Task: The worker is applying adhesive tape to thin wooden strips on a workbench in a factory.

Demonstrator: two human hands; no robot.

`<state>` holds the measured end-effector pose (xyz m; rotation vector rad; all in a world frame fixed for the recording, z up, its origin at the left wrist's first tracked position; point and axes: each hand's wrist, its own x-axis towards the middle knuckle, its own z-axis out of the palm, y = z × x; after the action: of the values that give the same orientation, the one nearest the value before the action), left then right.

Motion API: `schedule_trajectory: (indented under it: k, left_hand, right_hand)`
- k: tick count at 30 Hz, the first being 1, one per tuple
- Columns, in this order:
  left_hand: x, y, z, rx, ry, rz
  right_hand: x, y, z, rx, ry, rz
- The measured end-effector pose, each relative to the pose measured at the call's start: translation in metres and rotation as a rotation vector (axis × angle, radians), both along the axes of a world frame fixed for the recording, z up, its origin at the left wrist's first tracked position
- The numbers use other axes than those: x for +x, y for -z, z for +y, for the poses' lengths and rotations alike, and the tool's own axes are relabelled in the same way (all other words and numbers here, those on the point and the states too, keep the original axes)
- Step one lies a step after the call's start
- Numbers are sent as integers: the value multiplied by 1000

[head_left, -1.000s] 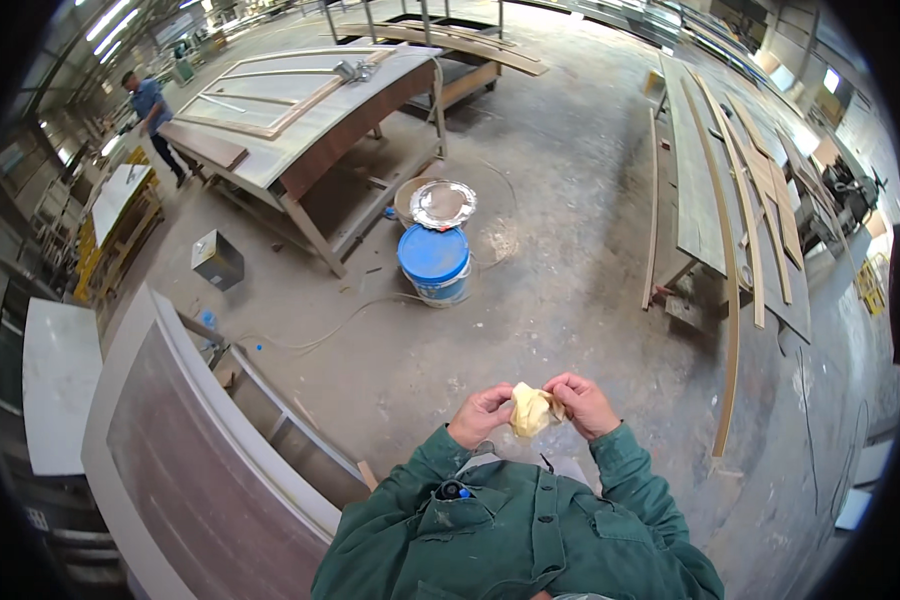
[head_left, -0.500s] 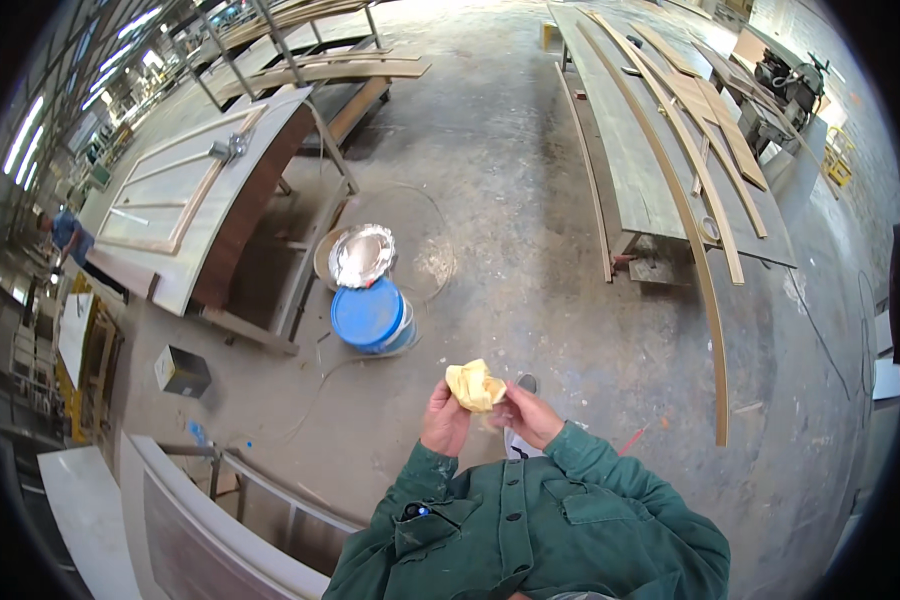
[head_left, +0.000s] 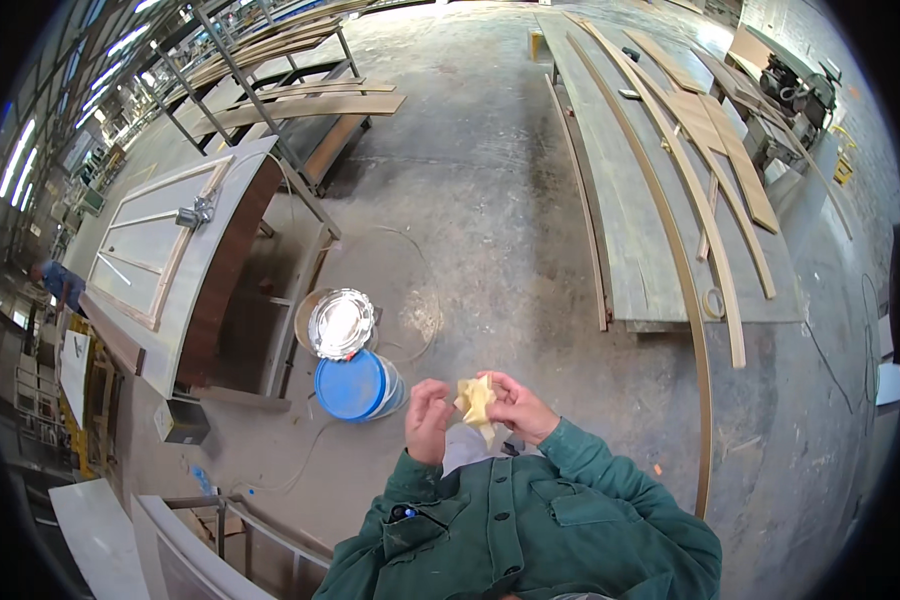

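- Wad of crumpled yellow material [head_left: 477,402] is gripped by the right hand [head_left: 523,411].
- Left hand [head_left: 427,424] is raised beside it, fingers bent; its grip cannot be told.

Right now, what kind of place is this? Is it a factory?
Probably a woodworking workshop, maybe part of a factory. Long wooden strips lie on a big table, and a slatted wooden frame lies on another table.
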<state>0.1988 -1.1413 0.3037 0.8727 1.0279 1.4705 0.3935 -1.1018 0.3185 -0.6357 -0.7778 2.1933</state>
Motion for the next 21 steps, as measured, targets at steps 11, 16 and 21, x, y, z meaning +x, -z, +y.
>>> schedule_trajectory:
  k: [11, 16, 21]
  left_hand:
    - [-20, 58, 203, -60, 409, -121]
    - [-21, 32, 340, -80, 405, -136]
    - [-29, -9, 470, -80, 361, -180]
  right_hand:
    - [-16, 5, 204, 760, 21, -756]
    - [-22, -5, 323, 714, 118, -726]
    - [-7, -14, 430, 634, 279, -733]
